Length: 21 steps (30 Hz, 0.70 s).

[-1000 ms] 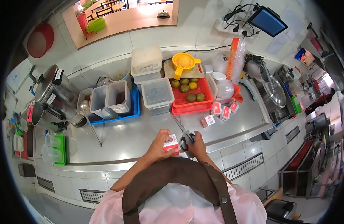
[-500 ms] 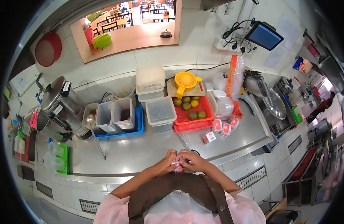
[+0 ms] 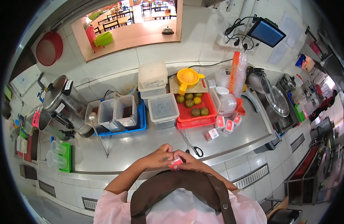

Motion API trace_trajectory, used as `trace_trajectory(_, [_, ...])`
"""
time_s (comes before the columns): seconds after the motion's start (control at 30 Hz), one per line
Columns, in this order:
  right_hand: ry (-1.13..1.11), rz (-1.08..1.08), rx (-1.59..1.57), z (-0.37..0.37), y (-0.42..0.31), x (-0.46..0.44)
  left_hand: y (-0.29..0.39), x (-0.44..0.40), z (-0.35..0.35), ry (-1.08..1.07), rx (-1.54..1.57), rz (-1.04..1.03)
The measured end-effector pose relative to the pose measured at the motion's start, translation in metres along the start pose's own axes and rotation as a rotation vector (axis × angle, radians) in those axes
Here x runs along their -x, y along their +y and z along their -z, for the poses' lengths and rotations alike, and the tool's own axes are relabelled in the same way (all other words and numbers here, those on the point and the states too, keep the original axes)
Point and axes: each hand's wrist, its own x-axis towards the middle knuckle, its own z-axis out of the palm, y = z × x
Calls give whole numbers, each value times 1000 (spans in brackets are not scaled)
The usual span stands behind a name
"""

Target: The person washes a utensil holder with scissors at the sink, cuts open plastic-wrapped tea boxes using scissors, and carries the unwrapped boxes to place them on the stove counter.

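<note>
Close to my body at the counter's front edge, my right hand [image 3: 187,161] is closed around a small red-and-white box [image 3: 176,163]. My left hand [image 3: 159,156] touches it from the other side with fingers curled in; whatever they pinch is too small to make out. Just beyond my hands lie scissors [image 3: 194,147] with black handles, flat on the steel counter. Several similar red-and-white boxes stand further right, the nearest being a box [image 3: 212,134] turned with its white side up.
A red basket [image 3: 187,114] holds several green-orange citrus fruits, with a yellow juicer [image 3: 188,77] behind it. Lidded plastic containers [image 3: 163,108] stand beside it. A blue tray [image 3: 142,115] carries open tubs, and a long ladle [image 3: 100,138] leans there. A steel urn [image 3: 60,98] stands left.
My hands have shifted apart slightly, and the box has tilted, showing more of its red face at my right hand. The scissors' handles have come into view.
</note>
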Motion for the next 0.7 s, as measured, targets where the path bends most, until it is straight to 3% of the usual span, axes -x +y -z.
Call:
trace_trajectory(0.07, [-5,-68,-30,2,14,0,5,5,0,16,-50,62])
trace_trajectory(0.2, [60,45,-6,-4,25,3,17,16,-3,32,-156,147])
trace_trajectory(0.3, [44,49,28,-6,27,6,24,26,-13,91,142,228])
trace_trajectory(0.43, [54,15,-80,-11,28,11,20,31,-31,170,291,185])
trace_trajectory(0.53, [76,36,-92,-10,34,15,43,26,-29,254,98,175])
trace_trajectory(0.6, [136,2,-74,-4,40,25,4,40,-40,563,-127,297])
trace_trajectory(0.63, [188,-29,-63,3,47,34,15,34,-28,717,-246,357])
trace_trajectory(0.7, [265,-40,-143,3,58,39,37,29,18,608,-257,346])
